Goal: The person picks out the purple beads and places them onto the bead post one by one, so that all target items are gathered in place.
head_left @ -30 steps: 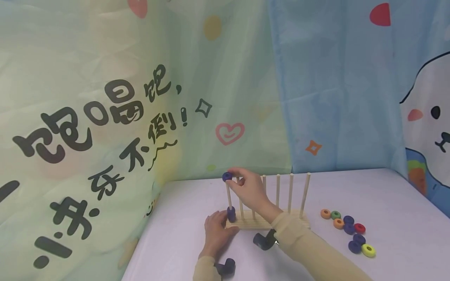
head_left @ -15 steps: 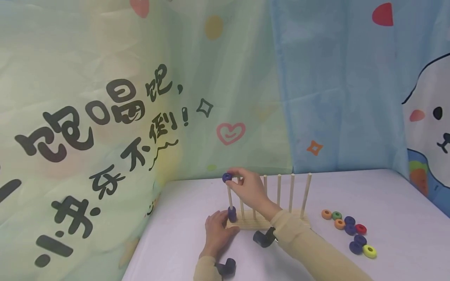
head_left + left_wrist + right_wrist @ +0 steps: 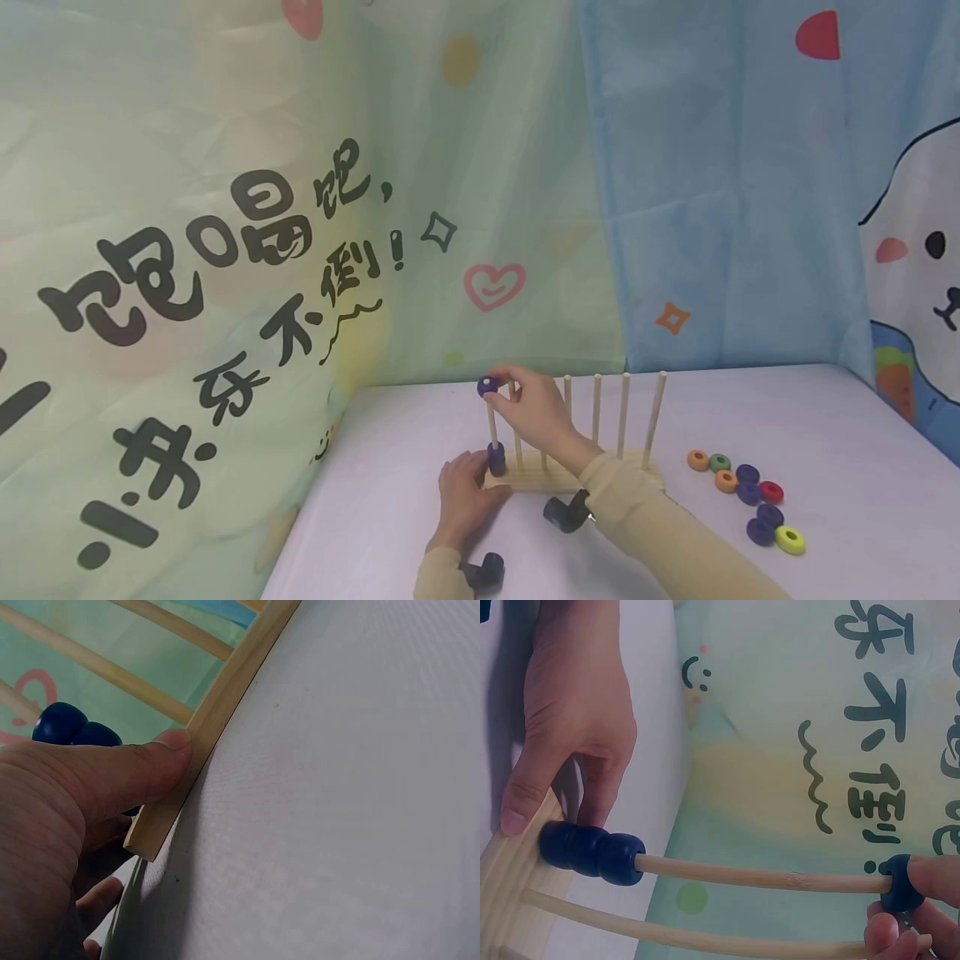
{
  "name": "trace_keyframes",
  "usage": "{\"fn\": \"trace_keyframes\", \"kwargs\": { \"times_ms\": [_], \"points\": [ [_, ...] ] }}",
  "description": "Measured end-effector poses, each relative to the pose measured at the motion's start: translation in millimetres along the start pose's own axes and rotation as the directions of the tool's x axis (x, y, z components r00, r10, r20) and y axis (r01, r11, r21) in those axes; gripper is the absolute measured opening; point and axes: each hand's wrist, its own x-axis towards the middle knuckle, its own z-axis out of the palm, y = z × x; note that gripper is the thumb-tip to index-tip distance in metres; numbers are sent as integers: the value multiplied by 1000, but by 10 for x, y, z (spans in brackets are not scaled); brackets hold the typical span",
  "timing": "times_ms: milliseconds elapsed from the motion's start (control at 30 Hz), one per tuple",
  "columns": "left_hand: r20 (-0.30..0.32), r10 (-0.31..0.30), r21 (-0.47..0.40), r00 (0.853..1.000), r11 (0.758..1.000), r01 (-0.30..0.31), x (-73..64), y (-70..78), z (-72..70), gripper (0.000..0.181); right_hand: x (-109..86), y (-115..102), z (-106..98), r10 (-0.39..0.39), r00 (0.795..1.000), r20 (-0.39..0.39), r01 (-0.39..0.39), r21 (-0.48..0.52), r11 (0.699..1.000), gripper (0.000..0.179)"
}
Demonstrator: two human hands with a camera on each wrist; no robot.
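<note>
Right hand (image 3: 536, 408) pinches a dark blue ring bead (image 3: 487, 386) between thumb and fingertips at the top of the leftmost peg (image 3: 492, 423). The peg's pale tip shows in the bead's hole. Lower on that peg, three blue beads (image 3: 592, 853) are stacked against the base in the right wrist view. Left hand (image 3: 465, 492) grips the left end of the wooden peg rack (image 3: 547, 479). Its thumb (image 3: 161, 761) presses the front edge in the left wrist view, while its other fingers reach behind the end, partly hidden.
Several upright pegs (image 3: 622, 417) stand along the rack to the right. Loose beads lie on the white table (image 3: 360, 500) at the right: orange (image 3: 697, 460), green (image 3: 720, 462), blue (image 3: 761, 532), red (image 3: 772, 492) and yellow (image 3: 790, 540). A printed curtain (image 3: 487, 208) hangs behind.
The pinched blue bead has settled slightly onto the peg, whose tip now shows through the hole. The left hand stays on the rack; the head view has shifted slightly.
</note>
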Motion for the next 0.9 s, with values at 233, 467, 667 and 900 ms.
{"fn": "trace_keyframes", "kwargs": {
  "times_ms": [233, 467, 667, 900],
  "points": [
    [-5, -1, 5, 1000, 1000, 1, -11, 14, -3, 54, -12, -23, -3, 5, 1000, 2, -5, -22, 1000, 29],
    [-6, -5, 0, 1000, 1000, 5, -20, 18, -6, 54, -22, -9, 2, -4, 1000, -3, 3, -27, 1000, 29],
    [-9, -4, -5, 1000, 1000, 4, -29, 34, -12, 52, -30, -1, -1, -12, 1000, -9, 12, -22, 1000, 27],
    [-21, 24, 8, 999, 1000, -24, -26, 39, -23, 54, -63, -20, -62, 10, 1000, -15, -9, 33, 999, 27]
  ]
}}
